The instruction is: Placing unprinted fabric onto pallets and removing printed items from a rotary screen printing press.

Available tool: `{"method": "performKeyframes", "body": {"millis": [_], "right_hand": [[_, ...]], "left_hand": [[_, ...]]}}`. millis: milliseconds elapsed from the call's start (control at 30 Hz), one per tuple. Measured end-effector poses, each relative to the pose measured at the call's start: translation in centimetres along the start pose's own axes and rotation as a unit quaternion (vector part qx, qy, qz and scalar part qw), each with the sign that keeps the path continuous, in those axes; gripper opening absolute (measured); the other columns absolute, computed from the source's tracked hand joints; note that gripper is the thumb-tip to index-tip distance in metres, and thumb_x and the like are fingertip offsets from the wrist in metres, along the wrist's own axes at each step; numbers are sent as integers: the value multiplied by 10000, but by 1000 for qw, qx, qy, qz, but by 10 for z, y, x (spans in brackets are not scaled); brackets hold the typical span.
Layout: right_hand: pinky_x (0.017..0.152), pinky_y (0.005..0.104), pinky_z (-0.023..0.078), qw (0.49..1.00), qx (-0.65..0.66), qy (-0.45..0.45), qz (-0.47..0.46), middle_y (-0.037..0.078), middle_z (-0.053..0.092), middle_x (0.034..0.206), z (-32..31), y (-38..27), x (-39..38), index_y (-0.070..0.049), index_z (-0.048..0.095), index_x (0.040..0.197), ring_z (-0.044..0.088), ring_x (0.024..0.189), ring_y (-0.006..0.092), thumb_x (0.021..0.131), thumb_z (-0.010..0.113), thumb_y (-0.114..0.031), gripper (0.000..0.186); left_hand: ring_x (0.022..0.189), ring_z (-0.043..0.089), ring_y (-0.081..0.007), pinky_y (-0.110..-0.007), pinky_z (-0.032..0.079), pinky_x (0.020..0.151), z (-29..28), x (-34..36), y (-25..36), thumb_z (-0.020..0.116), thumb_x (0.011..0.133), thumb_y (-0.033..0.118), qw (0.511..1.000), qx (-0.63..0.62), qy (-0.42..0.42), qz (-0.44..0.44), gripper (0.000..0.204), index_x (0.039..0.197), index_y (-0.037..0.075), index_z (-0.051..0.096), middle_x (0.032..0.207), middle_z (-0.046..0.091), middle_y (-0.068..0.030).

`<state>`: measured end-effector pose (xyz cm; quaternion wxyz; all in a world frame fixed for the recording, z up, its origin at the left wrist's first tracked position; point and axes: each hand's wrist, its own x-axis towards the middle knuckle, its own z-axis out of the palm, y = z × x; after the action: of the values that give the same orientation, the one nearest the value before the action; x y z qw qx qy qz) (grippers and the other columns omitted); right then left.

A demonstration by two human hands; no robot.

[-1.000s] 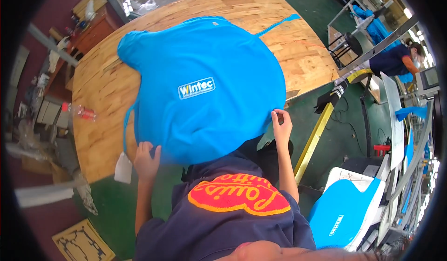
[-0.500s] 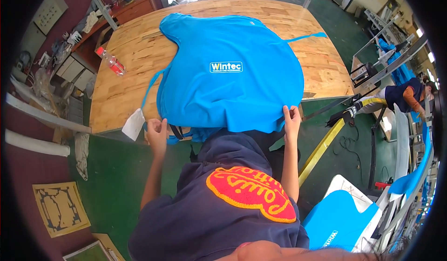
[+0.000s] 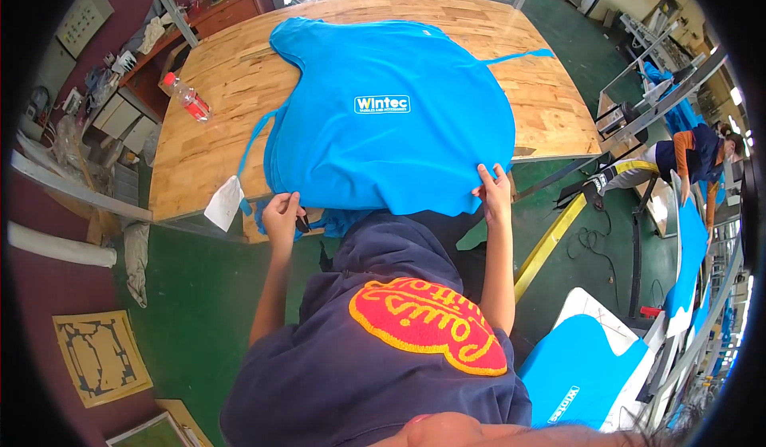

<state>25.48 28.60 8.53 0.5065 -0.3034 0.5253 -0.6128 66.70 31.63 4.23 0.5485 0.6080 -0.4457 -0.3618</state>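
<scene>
A bright blue fabric saddle cover [image 3: 399, 140] with a white printed label lies spread over the wooden table [image 3: 550, 112], layered over more blue fabric. Its near edge hangs past the table front, close to my body. My left hand [image 3: 281, 217] is closed, thumb and fingers pinching the cover's near left corner. At the near right corner, my right hand [image 3: 496, 192] pinches the edge between thumb and fingers. A blue strap [image 3: 257, 140] runs down the left side towards a white paper tag [image 3: 225, 203]. Another strap [image 3: 519, 56] stretches out at the far right.
A red-capped plastic bottle [image 3: 188, 98] stands on the table's left. Metal posts [image 3: 170, 4] rise around the table. To my lower right lies another blue printed piece [image 3: 586, 367] on a white board. A co-worker [image 3: 698, 156] bends over blue pieces at the far right.
My left hand has shifted right along the cover's near edge, still pinching. My right hand keeps its corner. At the right, the co-worker's arms have reached lower over a blue piece.
</scene>
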Motion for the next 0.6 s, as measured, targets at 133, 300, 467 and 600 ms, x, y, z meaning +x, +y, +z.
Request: {"method": "performKeyframes", "body": {"millis": [133,300,467,600], "right_hand": [[412,218,410,1000,10,-8,3,-3,518,617,1,1,1,-54,475,1004,517,434,99,842,664,-170,275],[442,209,393,999,40,-3,-23,-3,520,659,-15,-4,0,71,372,1259,479,444,83,844,664,-180,566],[424,208,369,999,-1,31,14,-5,554,711,-24,31,-5,14,459,1170,492,461,79,842,665,-171,429],[431,202,359,998,1,44,-38,-15,546,663,-17,22,-11,-7,489,1141,471,459,71,863,638,-166,353]], "left_hand": [[593,552,-73,-209,404,528,-6,3,-1,606,878,169,992,-128,4,-6,143,882,27,587,666,581,-14],[626,496,-64,-211,413,598,-16,2,25,574,890,214,955,-278,24,-98,126,848,96,561,670,503,38],[578,426,-57,-223,390,577,-20,4,-2,560,889,184,975,-140,-60,-164,126,801,108,513,633,420,55],[562,394,-55,-228,367,545,-19,-1,-2,557,887,179,967,-192,-48,-159,128,800,106,498,627,389,60]]}}
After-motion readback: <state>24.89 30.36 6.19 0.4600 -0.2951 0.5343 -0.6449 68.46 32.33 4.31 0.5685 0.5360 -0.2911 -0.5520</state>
